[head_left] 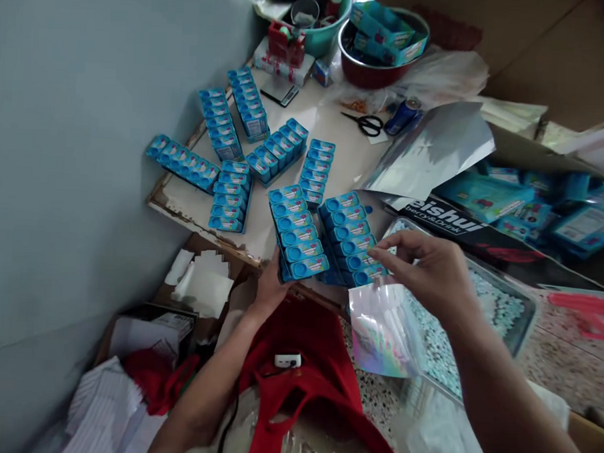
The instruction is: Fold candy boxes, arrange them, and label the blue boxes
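"Two hands are on my feed; how do they stand?"

"The left hand [272, 282] grips the front tray [297, 234] of small blue boxes at its near-left side, by the worktop [331, 117]'s chipped near edge. The right hand [423, 265] has thumb and fingertips drawn close at the neighbouring tray [352, 237]; I can't tell whether they pinch anything."

"Any open room?"

"I see a bare stretch between the farther blue rows [280, 149] and the scissors [369, 124]. Right of that, a silvery sheet [430, 152] crowds me, and the wall [85, 143] closes the left."

"Containers?"

"A clear tub [532, 323] of pale blue pellets, partly under a shiny pouch [382, 330]; a carton [447, 216] with blue packs; a red basin [373, 76] holding blue trays [383, 26]."
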The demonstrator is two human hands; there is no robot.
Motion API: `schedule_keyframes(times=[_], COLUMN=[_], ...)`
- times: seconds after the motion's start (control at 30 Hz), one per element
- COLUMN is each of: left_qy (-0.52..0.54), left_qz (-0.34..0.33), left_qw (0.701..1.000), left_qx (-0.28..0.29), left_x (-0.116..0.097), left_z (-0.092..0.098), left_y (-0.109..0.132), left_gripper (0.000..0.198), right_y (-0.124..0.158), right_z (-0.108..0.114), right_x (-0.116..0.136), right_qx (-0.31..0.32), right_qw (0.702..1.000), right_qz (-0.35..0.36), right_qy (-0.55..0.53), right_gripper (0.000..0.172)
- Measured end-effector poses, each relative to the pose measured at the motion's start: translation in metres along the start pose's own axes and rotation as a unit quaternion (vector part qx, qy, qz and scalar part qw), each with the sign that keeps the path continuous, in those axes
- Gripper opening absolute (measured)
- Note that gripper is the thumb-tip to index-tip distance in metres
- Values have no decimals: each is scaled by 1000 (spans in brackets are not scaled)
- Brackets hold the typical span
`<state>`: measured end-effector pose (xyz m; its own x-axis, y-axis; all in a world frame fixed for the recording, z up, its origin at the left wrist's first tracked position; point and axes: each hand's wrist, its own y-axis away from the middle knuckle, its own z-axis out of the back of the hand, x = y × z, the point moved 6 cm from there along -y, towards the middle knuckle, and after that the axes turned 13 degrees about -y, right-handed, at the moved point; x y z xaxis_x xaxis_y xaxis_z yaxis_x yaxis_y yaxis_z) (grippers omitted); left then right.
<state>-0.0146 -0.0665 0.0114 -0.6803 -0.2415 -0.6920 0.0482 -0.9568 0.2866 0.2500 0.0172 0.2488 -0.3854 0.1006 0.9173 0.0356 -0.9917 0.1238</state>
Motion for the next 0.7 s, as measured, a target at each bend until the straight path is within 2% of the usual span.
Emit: schedule_keyframes(times=[0.07, 0.13, 0.23, 0.3, 0.37, 0.43, 0.47, 0.53, 0.63, 0.7], left_qy=[-17, -41, -74, -85, -69, 11, 83, 256, 433, 480], left_qz=[16, 42, 54, 41, 40, 52, 58, 67, 88, 98], left_qw=[1000, 998, 994, 991, 985, 984, 984, 964, 885, 848], left_qx=[-5, -23, -56, -99, -155, -170, -147, -33, 145, 204], left_x=[10, 20, 22, 8, -15, -43, -57, -85, -119, -130], left_z=[18, 38, 74, 108, 144, 169, 175, 169, 147, 135], left_y=[-1, -3, -3, 2, 8, 6, 1, -16, -40, -48], left_gripper=[90, 90, 78, 59, 40, 37, 43, 56, 68, 75], right_y=[-6, -15, -31, -42, -50, -54, -56, -56, -53, -52], right_z=[-14, -32, -60, -80, -97, -108, -113, -121, -129, -132], right_x=[8, 13, 12, 8, 4, 5, 7, 15, 32, 41], right_qx=[-9, -16, -30, -24, -22, -29, -34, -44, -65, -76], right_qw=[1000, 1000, 995, 983, 968, 964, 966, 977, 992, 995], right_qz=[16, 3, -54, -109, -146, -145, -135, -101, -33, -1], right_qy=[23, -1, -74, -148, -205, -222, -216, -185, -105, -61], right_gripper=[22, 22, 26, 28, 30, 30, 30, 28, 26, 25])
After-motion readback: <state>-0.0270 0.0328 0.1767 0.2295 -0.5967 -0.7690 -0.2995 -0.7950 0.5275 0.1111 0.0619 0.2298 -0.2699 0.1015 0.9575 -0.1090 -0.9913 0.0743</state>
